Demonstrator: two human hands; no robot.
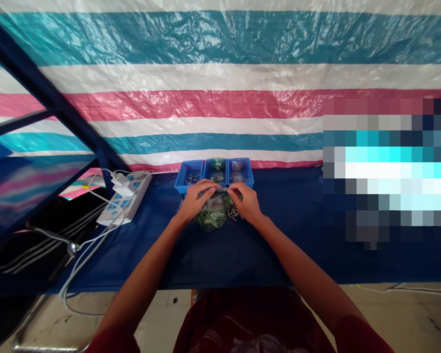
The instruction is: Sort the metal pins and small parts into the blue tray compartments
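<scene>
Both hands meet over the blue table, just in front of three blue bins. My left hand (197, 200) and my right hand (247, 200) pinch a small, thin greyish piece (222, 189) from its two ends; its details are too small to tell. Below the fingers lies a pile of clear bags with green pieces (212, 217). Loose metal pins or screws (233, 212) are spread beside my right hand. More metal pieces lie in the left bin (182, 182). The middle bin (205, 180) holds green bagged items, and the right bin (250, 177) holds clear bags.
A white power strip (134, 203) with plugs and cables lies on the left of the blue table (224, 260). Dark blue frame bars (64, 117) rise at the left. Behind the bins hangs a striped plastic sheet (206, 105). A blurred-out patch covers the right side.
</scene>
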